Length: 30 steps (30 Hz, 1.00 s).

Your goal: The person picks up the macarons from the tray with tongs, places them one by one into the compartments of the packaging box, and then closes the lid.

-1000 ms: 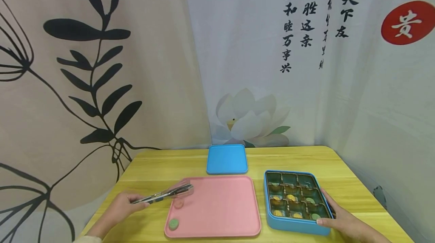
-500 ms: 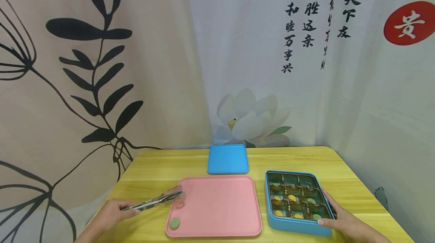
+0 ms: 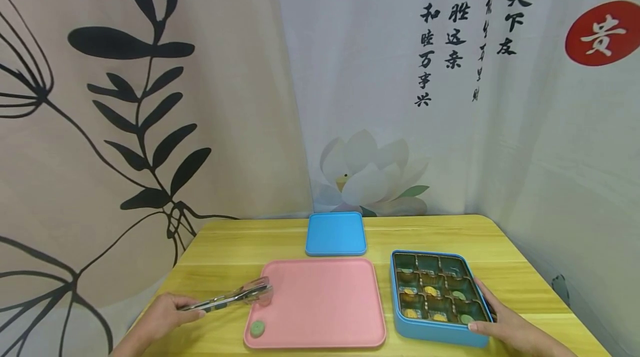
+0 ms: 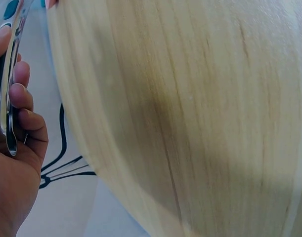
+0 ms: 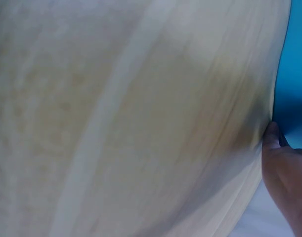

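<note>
My left hand grips metal tongs with clear tips, seen also along the palm in the left wrist view. The tips reach over the left edge of the pink tray, overlapping a pinkish round piece that is mostly hidden behind them. Nearer the front on that tray lies a green round piece. At the right, my right hand holds the near right corner of a blue box, thumb at the front and fingers along the side. Yellow and green pieces sit in several cells of its dark divided insert.
A flat blue lid lies behind the tray, near the table's back edge. The wood-grain table has rounded corners. A printed cloth hangs right behind it.
My left hand drew back left with the tongs, then their tips came down slightly over the pinkish piece. The right hand and the box stay in place.
</note>
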Tool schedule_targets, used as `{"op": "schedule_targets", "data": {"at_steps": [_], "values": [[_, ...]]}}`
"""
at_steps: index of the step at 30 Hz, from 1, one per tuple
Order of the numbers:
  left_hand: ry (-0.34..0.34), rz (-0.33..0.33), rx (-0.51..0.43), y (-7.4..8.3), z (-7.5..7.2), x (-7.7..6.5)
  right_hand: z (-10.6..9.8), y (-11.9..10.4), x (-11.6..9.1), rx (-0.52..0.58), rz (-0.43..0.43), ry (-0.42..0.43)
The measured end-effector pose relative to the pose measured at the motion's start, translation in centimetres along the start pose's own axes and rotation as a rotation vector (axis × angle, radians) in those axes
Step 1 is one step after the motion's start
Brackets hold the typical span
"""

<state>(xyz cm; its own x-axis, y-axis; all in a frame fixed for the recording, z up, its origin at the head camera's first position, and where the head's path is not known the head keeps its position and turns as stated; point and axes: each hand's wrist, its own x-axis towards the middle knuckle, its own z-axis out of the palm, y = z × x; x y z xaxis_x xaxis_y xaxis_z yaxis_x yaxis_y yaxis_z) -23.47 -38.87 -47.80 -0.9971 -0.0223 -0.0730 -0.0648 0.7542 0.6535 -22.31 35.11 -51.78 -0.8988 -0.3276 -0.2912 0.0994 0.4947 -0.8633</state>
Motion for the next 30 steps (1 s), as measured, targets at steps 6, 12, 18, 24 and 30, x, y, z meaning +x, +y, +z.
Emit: {"op": "schedule_targets", "data": {"at_steps": [6, 12, 18, 24, 30], "values": [[-0.005, 0.043, 0.046, 0.3, -0.4, -0.1, 0.0, 0.0, 0.0, 0.019, -0.009, -0.005], [-0.03, 0.103, 0.045, 0.3, -0.6, -0.1, 0.0, 0.1, 0.0, 0.018, -0.002, -0.002], [-0.016, 0.142, 0.02, -0.3, -0.2, -0.2, 0.0, 0.1, 0.0, 0.033, -0.01, -0.005], [0.049, 0.097, 0.04, 0.1, 0.3, 0.0, -0.2, 0.5, 0.2, 0.056, -0.022, -0.016], [0.059, 0.122, 0.033, 1.0, 0.8, 0.5, -0.4, 0.7, 0.4, 0.049, -0.013, -0.031]]}}
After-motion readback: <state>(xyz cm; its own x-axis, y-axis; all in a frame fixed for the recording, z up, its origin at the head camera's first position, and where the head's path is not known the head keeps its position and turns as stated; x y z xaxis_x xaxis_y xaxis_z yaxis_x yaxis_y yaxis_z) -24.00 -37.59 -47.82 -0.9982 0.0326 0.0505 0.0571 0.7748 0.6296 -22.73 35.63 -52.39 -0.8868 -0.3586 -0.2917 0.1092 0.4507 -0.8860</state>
